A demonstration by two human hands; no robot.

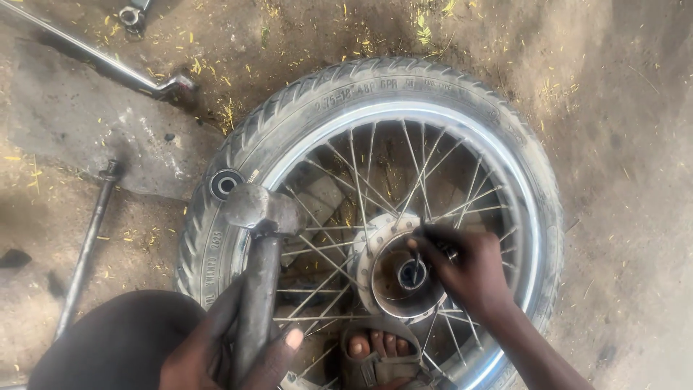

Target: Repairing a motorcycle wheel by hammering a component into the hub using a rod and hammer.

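Left hand (216, 347) gripped grey steel hammer (261, 217) upright, left of silver wheel hub (401, 278); right hand (469, 271) pinched small dark part (413, 273) at hub centre.

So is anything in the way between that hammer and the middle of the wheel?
Only the right hand, whose fingers hold a small dark part in the hub. The left hand holds the hammer raised over the tyre and spokes, off to the side of the hub.

Glossy metal rim (520, 209), matt rubber tyre (375, 79)
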